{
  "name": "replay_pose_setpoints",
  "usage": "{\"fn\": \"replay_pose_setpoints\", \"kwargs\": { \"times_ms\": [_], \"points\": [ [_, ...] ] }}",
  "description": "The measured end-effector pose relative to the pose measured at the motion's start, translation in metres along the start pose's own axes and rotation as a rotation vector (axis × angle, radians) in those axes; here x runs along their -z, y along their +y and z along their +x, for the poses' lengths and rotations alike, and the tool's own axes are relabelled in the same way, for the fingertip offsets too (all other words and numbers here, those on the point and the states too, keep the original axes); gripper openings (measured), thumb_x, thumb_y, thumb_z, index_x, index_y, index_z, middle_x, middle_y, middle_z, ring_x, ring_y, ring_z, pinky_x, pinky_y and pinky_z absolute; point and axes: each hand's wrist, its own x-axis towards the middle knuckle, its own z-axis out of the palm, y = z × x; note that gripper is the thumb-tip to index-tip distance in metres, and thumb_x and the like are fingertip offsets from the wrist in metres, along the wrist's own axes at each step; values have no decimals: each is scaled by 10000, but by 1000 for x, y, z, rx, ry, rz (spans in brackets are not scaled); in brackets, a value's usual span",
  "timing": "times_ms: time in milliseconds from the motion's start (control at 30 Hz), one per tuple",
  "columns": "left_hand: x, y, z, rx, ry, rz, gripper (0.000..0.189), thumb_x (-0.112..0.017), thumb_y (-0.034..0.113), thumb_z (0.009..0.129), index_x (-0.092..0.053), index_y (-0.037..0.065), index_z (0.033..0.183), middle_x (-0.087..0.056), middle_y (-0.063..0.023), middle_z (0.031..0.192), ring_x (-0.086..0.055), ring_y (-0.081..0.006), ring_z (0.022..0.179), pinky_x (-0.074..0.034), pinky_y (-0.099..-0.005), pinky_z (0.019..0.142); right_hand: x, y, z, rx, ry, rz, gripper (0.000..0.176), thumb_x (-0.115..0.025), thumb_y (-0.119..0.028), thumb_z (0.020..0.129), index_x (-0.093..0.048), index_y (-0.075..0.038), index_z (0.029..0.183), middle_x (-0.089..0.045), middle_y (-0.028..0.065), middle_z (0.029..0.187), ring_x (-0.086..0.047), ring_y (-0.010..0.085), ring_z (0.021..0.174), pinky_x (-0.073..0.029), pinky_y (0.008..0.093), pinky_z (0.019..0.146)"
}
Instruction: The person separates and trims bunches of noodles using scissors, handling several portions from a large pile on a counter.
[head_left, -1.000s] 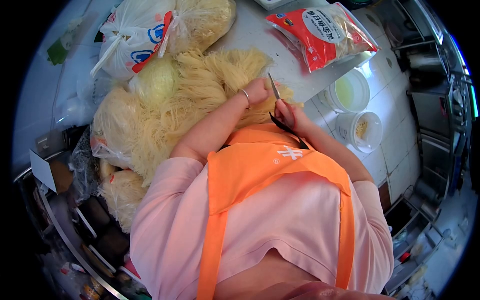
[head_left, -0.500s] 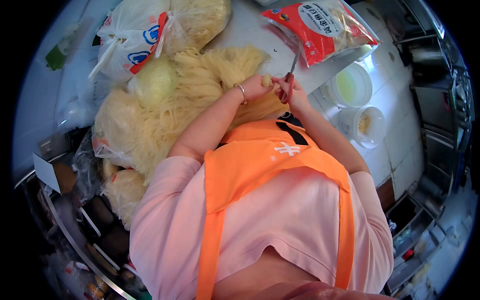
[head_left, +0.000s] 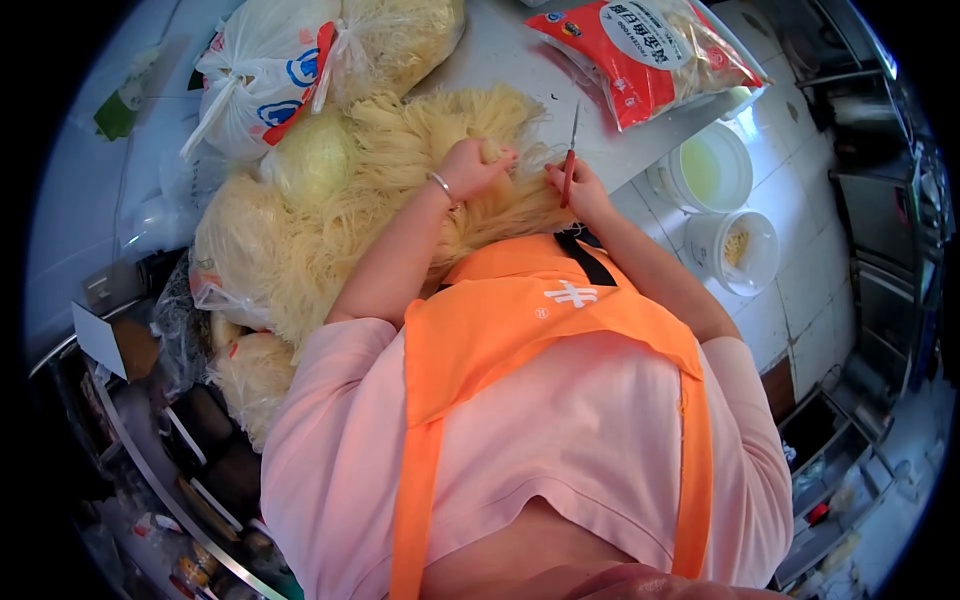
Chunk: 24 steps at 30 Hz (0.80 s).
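A large heap of pale yellow dried noodle strands spreads over the table in front of me. My left hand, with a bangle at the wrist, is closed over the heap around a small bunch of noodle strands whose end shows at the thumb. To its right, my right hand is wrapped around red-handled scissors, their blades pointing up and away from me. Loose strands lie between the two hands. The scissors appear nearly edge-on.
A red and white frozen food bag lies at the table's right edge. Tied plastic bags stand at the back left. Two white buckets are on the tiled floor to the right. Metal shelving lines the far right.
My left hand has moved left with the noodle bunch, away from the scissors. My right hand stays near its place, with the scissors turned more edge-on.
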Motion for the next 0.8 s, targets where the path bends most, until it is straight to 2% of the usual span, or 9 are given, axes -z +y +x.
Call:
{"fn": "replay_pose_setpoints", "kwargs": {
  "times_ms": [233,333,400,433,533,600,633,700,800],
  "points": [
    [14,-6,-22,-11,239,37,293,-638,239,829,-637,30,1035,-675,-76,801,-632,-185,697,-493,-292,653,-2,5,4,-18,-2,2,436,-610,-375,840,-571,4,1051,-608,68,853,-555,142,771,-445,284,700],
    [0,17,-15,-30,462,331,431,-664,189,773,-560,52,1168,-658,-52,901,-614,-216,860,-472,-307,779,-1,7,9,-17,-26,56,413,-616,-365,838,-567,-5,1034,-601,58,841,-548,133,761,-442,275,694],
    [-2,25,-6,-350,608,977,550,-659,156,727,-483,82,1243,-614,-40,1038,-511,-220,1082,-389,-314,926,0,1,3,-46,-17,145,361,-636,-344,846,-550,-19,978,-599,42,840,-542,116,747,-423,235,656],
    [-2,25,-2,-350,609,976,550,-659,156,727,-483,82,1243,-614,-40,1038,-511,-220,1082,-389,-314,926,1,-1,1,-45,-16,144,361,-636,-344,846,-550,-19,978,-599,42,840,-542,116,747,-423,235,656],
    [-7,28,16,-538,249,1222,416,-640,155,721,-587,102,1130,-566,-27,1128,-378,-184,1217,-306,-307,1001,3,-2,-4,-69,-21,208,329,-622,-319,861,-537,-26,984,-615,58,911,-568,130,793,-432,240,660],
    [-16,35,29,-585,-448,1282,261,-596,123,760,-661,88,1011,-611,-56,1067,-470,-218,1148,-357,-321,970,3,-1,-5,-19,-12,327,290,-601,-288,877,-527,-28,983,-624,79,986,-589,145,848,-442,248,655],
    [-21,40,33,-584,-448,1284,261,-596,123,760,-661,88,1011,-611,-56,1067,-470,-218,1148,-357,-321,970,3,0,-4,-18,-12,328,290,-601,-288,877,-527,-28,983,-624,79,986,-589,145,848,-442,248,655],
    [-27,50,43,-137,-501,1236,192,-567,106,771,-701,78,907,-647,-86,1017,-555,-251,1052,-400,-332,927,5,-1,-3,-30,-10,358,255,-583,-260,888,-519,-34,986,-625,99,1044,-602,165,899,-454,253,672],
    [-33,41,57,37,-526,1186,241,-506,186,823,-698,63,903,-659,-124,995,-599,-287,970,-424,-362,893,11,-2,-3,-36,-9,434,392,-609,-315,865,-523,3,1078,-604,115,1023,-600,187,923,-463,283,770]
  ]
}}
